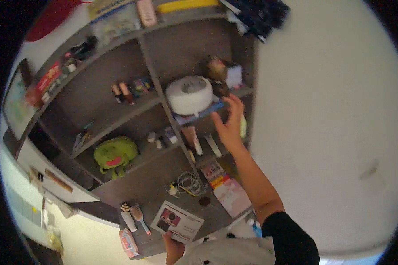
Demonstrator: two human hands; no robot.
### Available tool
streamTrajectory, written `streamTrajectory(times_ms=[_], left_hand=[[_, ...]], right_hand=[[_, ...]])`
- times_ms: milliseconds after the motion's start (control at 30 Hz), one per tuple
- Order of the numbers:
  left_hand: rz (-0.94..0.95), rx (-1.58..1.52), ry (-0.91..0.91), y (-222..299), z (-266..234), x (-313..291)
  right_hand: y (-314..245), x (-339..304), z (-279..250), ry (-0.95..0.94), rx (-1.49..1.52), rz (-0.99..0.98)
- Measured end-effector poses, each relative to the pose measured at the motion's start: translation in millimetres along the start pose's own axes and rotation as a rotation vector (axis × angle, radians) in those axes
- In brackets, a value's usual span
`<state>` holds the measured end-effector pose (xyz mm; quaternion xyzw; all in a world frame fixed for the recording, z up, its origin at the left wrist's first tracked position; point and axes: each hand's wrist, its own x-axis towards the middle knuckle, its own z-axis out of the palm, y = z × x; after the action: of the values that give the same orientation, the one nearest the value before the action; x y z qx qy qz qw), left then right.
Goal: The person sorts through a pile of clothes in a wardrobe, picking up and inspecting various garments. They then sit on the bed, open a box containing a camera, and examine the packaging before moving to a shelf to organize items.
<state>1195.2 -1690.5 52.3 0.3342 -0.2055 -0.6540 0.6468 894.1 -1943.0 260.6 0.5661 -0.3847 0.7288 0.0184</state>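
My left hand (pixel 174 246) grips the lower edge of a white box (pixel 183 223) printed with a picture of a dark red camera. The box is tilted above the desk top. My right hand (pixel 230 123) is raised to the right-hand shelf compartment, thumb and fingers spread, with nothing in its grasp. Beside its fingertips are a white round drum-shaped container (pixel 188 100), a blue flat item (pixel 201 113) under it, and a small brown object (pixel 220 88). Whether the fingertips touch any of these I cannot tell.
A grey shelf unit (pixel 150 66) holds a green frog-shaped plush pouch (pixel 115 152), tubes (pixel 197 143) and small bottles. On the desk lie a coiled white cable (pixel 190 183), pink booklets (pixel 230 196), hairbrushes (pixel 138 214) and a wipes pack (pixel 128 243). A white wall (pixel 327 132) borders the right.
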Motion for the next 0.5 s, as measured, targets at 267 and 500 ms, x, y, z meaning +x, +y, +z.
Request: streamTrajectory(times_ms=[267,500], left_hand=[[0.059,0.018,0.031,-14,59,22],[0.067,-0.063,-0.019,-16,46,45]], right_hand=[[10,100,-32,0.133,-0.302,-0.33],[-55,225,-43,0.208,-0.828,-0.712]])
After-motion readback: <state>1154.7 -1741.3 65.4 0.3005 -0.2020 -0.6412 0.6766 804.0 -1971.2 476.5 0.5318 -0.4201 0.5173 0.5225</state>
